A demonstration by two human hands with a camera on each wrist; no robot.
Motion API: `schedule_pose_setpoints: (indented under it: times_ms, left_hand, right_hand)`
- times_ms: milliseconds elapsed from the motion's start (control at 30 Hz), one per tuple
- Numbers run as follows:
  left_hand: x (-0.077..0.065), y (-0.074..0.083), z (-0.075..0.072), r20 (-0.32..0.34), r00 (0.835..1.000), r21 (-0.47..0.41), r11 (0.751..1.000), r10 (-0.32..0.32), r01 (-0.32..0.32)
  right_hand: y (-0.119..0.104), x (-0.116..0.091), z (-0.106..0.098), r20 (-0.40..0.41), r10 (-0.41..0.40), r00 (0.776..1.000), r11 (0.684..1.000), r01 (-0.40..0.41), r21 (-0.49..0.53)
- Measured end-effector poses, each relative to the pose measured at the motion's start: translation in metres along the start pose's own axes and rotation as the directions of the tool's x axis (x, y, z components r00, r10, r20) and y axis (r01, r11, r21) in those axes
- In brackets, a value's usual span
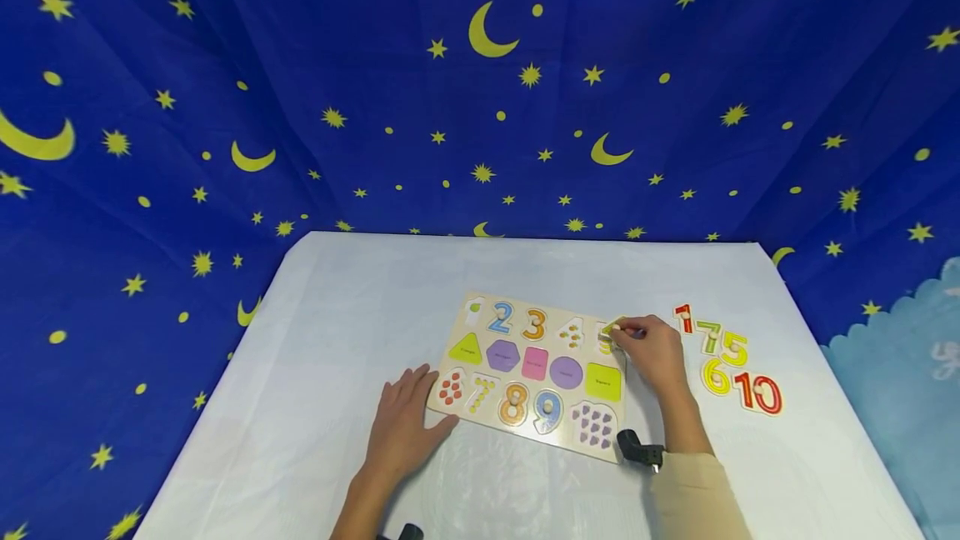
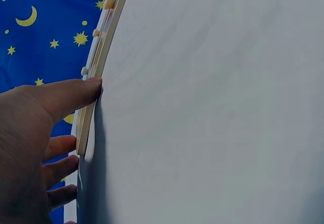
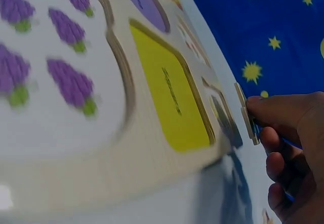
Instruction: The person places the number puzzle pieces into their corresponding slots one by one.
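A wooden number puzzle board [image 1: 487, 417] lies on the table, with the 2, 3, 8 and 9 pieces in its recesses. My left hand [image 1: 405, 422] rests at its lower left corner. In the left wrist view the thumb touches the board's edge [image 2: 93, 102], and the other fingertips are close to the corner. My right hand [image 1: 656, 352] pinches a small green-edged number piece [image 1: 613, 327] over the 5 recess at the upper right. Seen from the right wrist, the thin piece [image 3: 246, 115] is edge-on between thumb and fingers, above the board; its digit cannot be read.
Right of the board lie loose number pieces: a red 1 [image 1: 683, 318], a green 7 [image 1: 708, 337], a yellow 5 [image 1: 735, 348], a yellow 6 [image 1: 716, 377] and a red 10 [image 1: 759, 393]. A blue star-patterned cloth [image 1: 420, 107] hangs behind the white table [image 1: 300, 357].
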State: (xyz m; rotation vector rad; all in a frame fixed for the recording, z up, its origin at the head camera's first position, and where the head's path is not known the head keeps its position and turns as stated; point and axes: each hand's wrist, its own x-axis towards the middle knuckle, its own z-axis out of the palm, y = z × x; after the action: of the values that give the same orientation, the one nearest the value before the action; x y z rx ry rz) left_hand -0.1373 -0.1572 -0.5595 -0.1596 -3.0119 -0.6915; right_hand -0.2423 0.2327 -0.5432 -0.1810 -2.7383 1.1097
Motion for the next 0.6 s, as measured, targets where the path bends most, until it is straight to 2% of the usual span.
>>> schedule_pose_setpoints:
  times_ms: [333, 600]
  left_hand:
    - [0.0, 0.0, 0.0, -0.001, 1.0, 0.007, 1.0, 0.0, 0.0]
    - [0.001, -0.001, 0.0, 0.002, 1.0, 0.021, 1.0, 0.004, -0.004]
  right_hand:
    - [-0.023, -0.003, 0.018, 0.037, -0.009, 0.999, 1.0, 0.009, 0.009]
    - [-0.03, -0.003, 0.032, 0.062, -0.043, 0.997, 0.999, 0.043, 0.009]
